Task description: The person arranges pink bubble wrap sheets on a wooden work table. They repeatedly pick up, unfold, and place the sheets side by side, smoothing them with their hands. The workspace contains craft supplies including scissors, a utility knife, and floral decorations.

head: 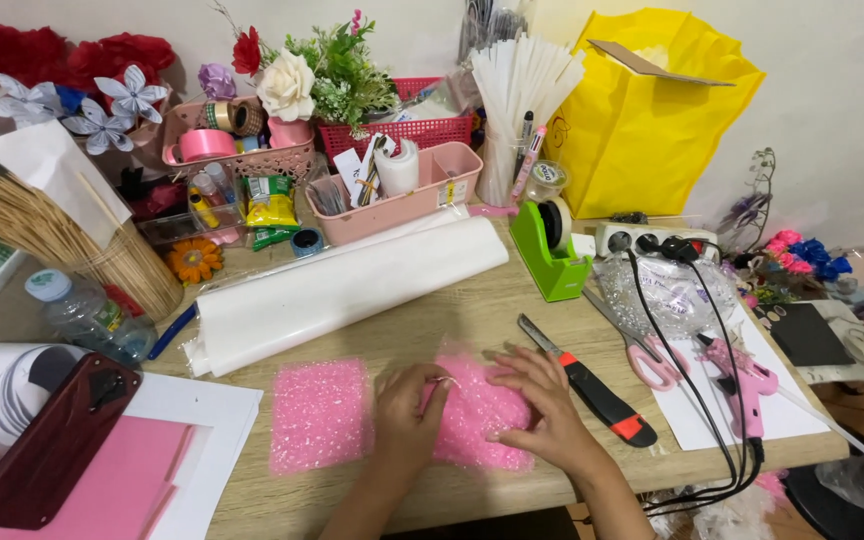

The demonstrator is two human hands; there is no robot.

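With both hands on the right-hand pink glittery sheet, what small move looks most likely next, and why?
Probably finishing the fold or pinch at that sheet's top edge. The left hand pinches the upper edge of the pink glittery sheet, while the right hand presses it flat against the wooden table. A second pink sheet lies untouched alongside, and the utility knife is not in hand.

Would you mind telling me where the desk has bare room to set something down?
Bare wood shows between the white roll and the pink sheets, and along the front edge below them. The back is crowded with baskets; the right holds cutter, scissors and glue gun.
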